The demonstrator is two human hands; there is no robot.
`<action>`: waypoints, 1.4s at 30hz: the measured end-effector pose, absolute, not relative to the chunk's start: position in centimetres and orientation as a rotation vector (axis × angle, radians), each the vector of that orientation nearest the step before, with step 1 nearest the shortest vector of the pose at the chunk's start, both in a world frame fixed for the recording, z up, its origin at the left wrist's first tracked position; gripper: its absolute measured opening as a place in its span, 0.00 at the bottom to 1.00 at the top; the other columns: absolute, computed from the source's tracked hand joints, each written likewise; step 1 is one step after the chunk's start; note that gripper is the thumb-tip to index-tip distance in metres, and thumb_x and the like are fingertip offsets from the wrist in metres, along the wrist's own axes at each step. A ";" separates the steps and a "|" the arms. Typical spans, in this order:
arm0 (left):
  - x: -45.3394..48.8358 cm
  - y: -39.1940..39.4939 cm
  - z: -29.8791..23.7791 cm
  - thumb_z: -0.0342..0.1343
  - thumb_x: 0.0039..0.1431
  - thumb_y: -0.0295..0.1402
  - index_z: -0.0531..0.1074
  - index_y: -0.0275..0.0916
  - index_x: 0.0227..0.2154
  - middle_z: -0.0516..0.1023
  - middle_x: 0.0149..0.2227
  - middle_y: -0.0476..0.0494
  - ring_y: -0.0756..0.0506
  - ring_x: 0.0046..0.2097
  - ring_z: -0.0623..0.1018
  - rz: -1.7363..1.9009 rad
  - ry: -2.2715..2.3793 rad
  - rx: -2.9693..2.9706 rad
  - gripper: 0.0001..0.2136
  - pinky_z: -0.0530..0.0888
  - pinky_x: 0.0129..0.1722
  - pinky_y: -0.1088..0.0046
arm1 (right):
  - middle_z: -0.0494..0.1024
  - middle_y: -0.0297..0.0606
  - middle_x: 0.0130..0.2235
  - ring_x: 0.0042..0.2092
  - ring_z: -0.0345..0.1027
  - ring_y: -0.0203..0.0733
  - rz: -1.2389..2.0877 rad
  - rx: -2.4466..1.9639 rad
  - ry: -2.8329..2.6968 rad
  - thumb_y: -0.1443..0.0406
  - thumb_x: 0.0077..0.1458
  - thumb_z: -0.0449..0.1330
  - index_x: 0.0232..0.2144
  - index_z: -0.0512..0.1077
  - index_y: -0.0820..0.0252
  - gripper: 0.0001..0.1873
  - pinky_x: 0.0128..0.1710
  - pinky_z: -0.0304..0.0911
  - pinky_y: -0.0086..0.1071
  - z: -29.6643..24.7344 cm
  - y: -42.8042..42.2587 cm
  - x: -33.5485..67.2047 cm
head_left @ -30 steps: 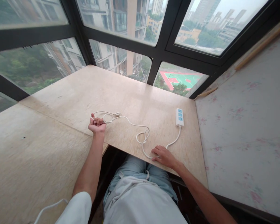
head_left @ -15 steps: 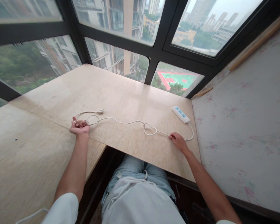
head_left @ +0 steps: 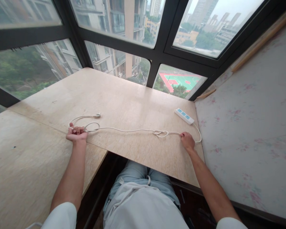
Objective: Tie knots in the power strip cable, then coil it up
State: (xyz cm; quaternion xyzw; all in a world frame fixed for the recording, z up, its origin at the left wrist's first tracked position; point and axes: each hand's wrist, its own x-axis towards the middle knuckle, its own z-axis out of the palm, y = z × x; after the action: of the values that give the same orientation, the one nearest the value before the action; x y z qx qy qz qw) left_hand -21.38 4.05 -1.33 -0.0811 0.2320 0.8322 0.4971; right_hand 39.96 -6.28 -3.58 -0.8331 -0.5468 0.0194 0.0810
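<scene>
A white power cable [head_left: 128, 130] lies stretched across the light wooden tabletop [head_left: 124, 101]. My left hand [head_left: 76, 134] is closed around the cable near its plug end, where a loop and the plug [head_left: 97, 115] lie just beyond my fingers. My right hand [head_left: 187, 140] grips the cable close to the white power strip [head_left: 184, 116], which rests near the table's right edge. A small knot [head_left: 160, 133] sits in the cable, left of my right hand. Behind my right hand the cable curves round to the strip.
A second wooden board [head_left: 26, 165] adjoins on the left, slightly lower. A floral-patterned surface [head_left: 248, 121] rises on the right. Dark-framed windows [head_left: 157, 54] stand behind the table. My lap shows below the table's front edge.
Both hands have drawn apart along the table, pulling the slack cable nearly straight. The loose coil in the middle has tightened into a small knot. The power strip has turned and shifted.
</scene>
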 end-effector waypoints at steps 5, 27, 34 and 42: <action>-20.2 3.5 -1.4 0.32 0.71 0.35 0.63 0.39 0.39 0.46 0.15 0.60 0.55 0.14 0.45 1.999 0.502 -0.269 0.14 0.49 0.16 0.79 | 0.76 0.48 0.40 0.42 0.66 0.47 0.008 -2.551 -1.554 0.65 0.61 0.51 0.37 0.74 0.64 0.12 0.37 0.54 0.35 -3.6 -6.2 39.5; 1.3 -4.1 2.8 0.37 0.71 0.30 0.73 0.38 0.43 0.52 0.17 0.57 0.55 0.15 0.49 1.331 0.281 -0.072 0.17 0.52 0.15 0.79 | 0.75 0.44 0.46 0.50 0.66 0.46 0.424 -1.152 -1.903 0.68 0.58 0.54 0.45 0.73 0.56 0.13 0.53 0.62 0.44 5.7 -6.8 18.8; 2.7 -5.7 1.2 0.49 0.67 0.31 0.73 0.41 0.42 0.56 0.19 0.57 0.57 0.17 0.55 1.316 0.499 0.093 0.08 0.60 0.21 0.80 | 0.78 0.35 0.32 0.33 0.70 0.38 1.041 -1.216 -1.690 0.62 0.56 0.60 0.42 0.74 0.56 0.11 0.36 0.66 0.34 2.8 -7.1 17.8; 3.6 -5.7 0.0 0.60 0.56 0.31 0.73 0.42 0.47 0.77 0.37 0.45 0.49 0.41 0.76 1.249 0.731 0.243 0.15 0.69 0.37 0.75 | 0.80 0.36 0.38 0.38 0.74 0.40 1.153 -1.248 -1.630 0.69 0.49 0.61 0.52 0.66 0.54 0.26 0.40 0.66 0.36 -0.6 -9.5 18.1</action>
State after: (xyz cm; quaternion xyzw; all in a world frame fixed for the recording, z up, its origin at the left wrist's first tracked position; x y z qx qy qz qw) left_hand 3.60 -5.73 0.02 0.1110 0.3336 0.5698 0.7427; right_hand 18.12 -9.47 -0.59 -0.4896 -0.6394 0.4521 0.3836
